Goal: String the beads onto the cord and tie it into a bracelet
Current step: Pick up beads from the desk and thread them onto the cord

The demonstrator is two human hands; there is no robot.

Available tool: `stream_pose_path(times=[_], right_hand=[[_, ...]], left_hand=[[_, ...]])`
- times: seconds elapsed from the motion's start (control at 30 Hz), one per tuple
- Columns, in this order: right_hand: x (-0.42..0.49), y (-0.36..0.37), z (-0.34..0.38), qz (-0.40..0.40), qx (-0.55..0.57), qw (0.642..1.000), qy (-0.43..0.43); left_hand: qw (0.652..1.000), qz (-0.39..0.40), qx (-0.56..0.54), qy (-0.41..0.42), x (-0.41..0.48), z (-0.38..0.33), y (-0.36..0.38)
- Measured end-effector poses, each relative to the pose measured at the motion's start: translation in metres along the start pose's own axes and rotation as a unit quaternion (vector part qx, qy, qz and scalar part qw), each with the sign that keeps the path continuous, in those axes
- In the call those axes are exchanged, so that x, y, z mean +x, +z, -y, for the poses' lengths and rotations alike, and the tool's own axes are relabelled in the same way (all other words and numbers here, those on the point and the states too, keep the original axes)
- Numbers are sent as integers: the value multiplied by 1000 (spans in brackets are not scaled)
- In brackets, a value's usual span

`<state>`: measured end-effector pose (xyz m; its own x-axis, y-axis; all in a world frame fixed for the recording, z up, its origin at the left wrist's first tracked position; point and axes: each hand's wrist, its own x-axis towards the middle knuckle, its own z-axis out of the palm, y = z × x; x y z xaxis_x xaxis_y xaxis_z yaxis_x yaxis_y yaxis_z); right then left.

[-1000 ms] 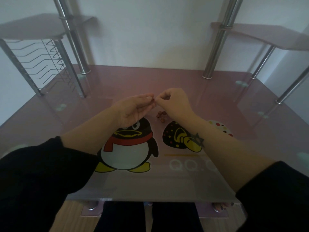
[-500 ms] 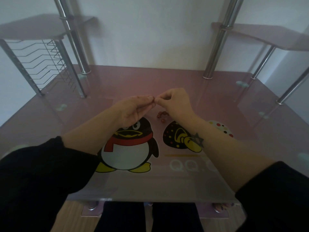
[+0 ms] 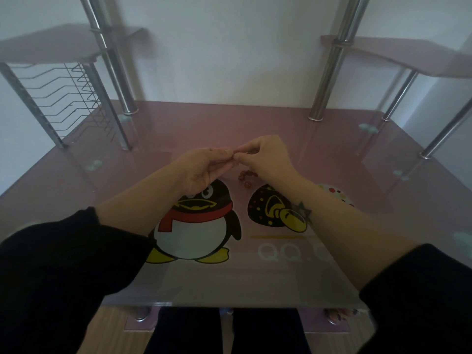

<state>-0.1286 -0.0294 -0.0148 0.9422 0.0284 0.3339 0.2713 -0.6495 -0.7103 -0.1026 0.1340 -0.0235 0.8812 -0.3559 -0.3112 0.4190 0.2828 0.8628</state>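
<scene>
From the head view, the only one we have, both hands are raised just above the middle of the pink glass bench [image 3: 332,154] with their fingertips meeting. The right hand [image 3: 267,158] has its grip closed: thumb and forefinger pinch a small reddish bead [image 3: 238,150], and the other fingers are curled in behind. The left hand [image 3: 201,168] brings its thumb and fingertips together against that same spot. Its grip looks closed on something very fine. We take this to be the cord, though the cord itself is too thin to make out here.

Below and just beside the right hand, a small cluster of loose beads [image 3: 245,174] lies on the bench, with one more bead apart from it towards us. They sit between the printed penguin [image 3: 196,223] and the dark spotted print to its right. A wire rack [image 3: 69,98] stands at the far left corner under a side shelf.

We judge the work to be in the threading stage, with one bead being fed onto the cord end. We cannot tell how many beads already hang on the cord, as none show below the hands. The loose beads remain to be strung, and the knot that closes the bracelet is not yet tied.
</scene>
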Motion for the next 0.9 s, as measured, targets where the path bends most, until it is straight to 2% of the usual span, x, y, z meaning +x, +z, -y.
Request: stream_pose_path(times=[0.13, 0.23, 0.33, 0.6, 0.7, 0.9], right_hand=[[0, -1, 1, 18, -23, 1000, 6], [1, -1, 1, 31, -38, 999, 23], [0, -3, 1, 65, -27, 997, 43], [-3, -13, 17, 76, 97, 989, 83], [-6, -16, 19, 72, 154, 979, 115], [-13, -23, 11, 49, 196, 964, 174]], left_hand=[[1000, -20, 16, 3, -3, -3, 3], [997, -49, 47, 37, -5, -9, 5], [996, -43, 38, 66, -8, -17, 8], [996, 3, 39, 75, -15, -26, 26], [996, -17, 44, 79, -15, -25, 29], [983, -81, 142, 84, -8, -17, 29]])
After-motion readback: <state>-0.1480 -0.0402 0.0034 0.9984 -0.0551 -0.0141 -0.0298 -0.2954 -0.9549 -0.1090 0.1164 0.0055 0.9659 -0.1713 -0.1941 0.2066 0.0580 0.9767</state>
